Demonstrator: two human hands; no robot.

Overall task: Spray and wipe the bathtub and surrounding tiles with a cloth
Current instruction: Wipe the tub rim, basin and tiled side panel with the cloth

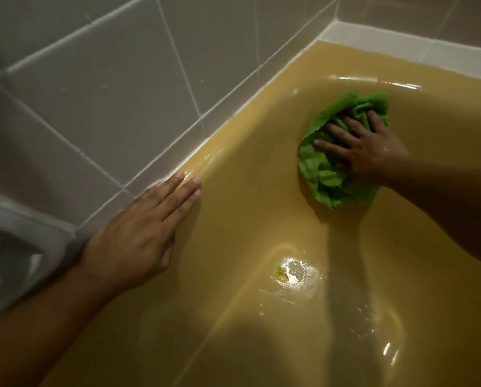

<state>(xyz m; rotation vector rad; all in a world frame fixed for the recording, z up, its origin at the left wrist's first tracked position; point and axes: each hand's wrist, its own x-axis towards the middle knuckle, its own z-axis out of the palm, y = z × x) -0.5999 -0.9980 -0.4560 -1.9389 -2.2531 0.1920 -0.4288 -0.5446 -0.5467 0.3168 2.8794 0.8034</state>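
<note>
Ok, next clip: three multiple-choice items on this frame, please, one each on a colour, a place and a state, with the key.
1. What colour is the cloth? A. white B. green C. blue
2. Where does the left hand rest? A. on the tub rim by the tiles B. on the cloth C. in mid-air
3. How does the right hand meet the cloth? A. fist above it B. pinching a corner C. spread fingers pressing it
Key: 1 B, it is bright green; 2 A, it lies flat along the rim; 3 C, its fingers are spread on it.
</note>
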